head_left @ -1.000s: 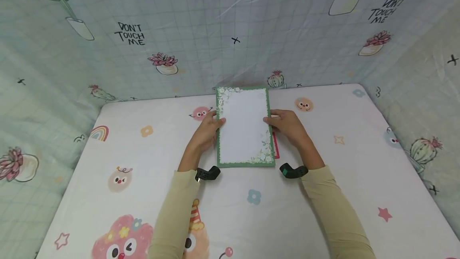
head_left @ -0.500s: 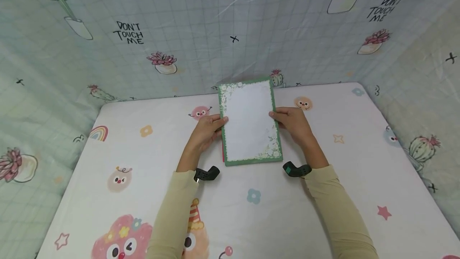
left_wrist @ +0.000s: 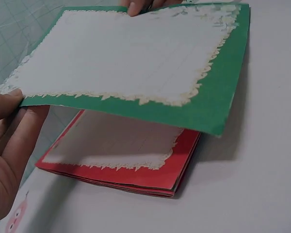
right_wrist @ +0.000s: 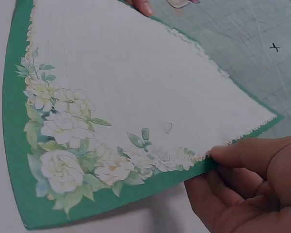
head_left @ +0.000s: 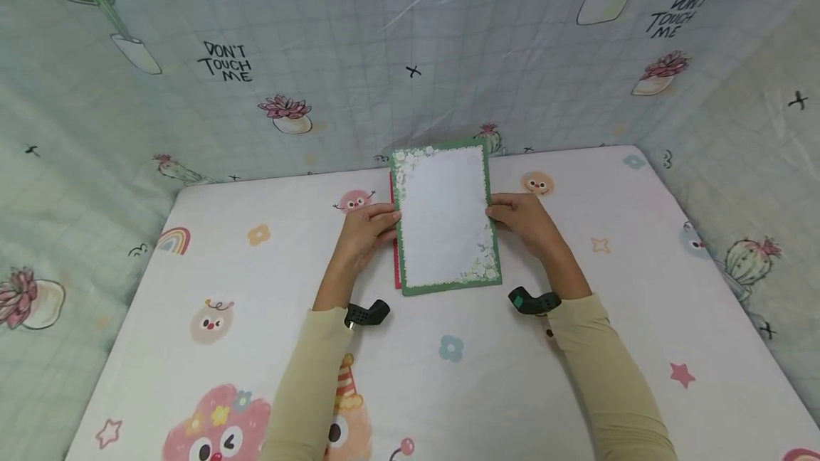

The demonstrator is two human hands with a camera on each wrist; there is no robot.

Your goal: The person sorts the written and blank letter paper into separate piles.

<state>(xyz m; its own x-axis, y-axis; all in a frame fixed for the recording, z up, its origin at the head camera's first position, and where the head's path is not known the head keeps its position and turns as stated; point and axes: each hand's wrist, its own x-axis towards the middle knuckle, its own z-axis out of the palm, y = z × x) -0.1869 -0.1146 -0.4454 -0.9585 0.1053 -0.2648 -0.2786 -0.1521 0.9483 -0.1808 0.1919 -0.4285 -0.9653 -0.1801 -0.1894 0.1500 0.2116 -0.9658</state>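
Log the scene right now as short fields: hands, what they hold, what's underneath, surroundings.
Left hand: pinches one long edge of the green-bordered paper
Right hand: pinches its opposite long edge
Held paper: white centre, flowers at two corners
Underneath: red-bordered stack, gap visible between
Surface: white table covering with cartoon prints
Backdrop: plant-print cloth

The green sheet (head_left: 442, 219) has a white middle with a scalloped cream edge and white flowers with green leaves in two opposite corners. It is raised printed side up, slightly bowed, above the red stack (left_wrist: 119, 145), with a gap between them on the visible side. The red stack, white inside its border and layered at the edge, lies flat beneath
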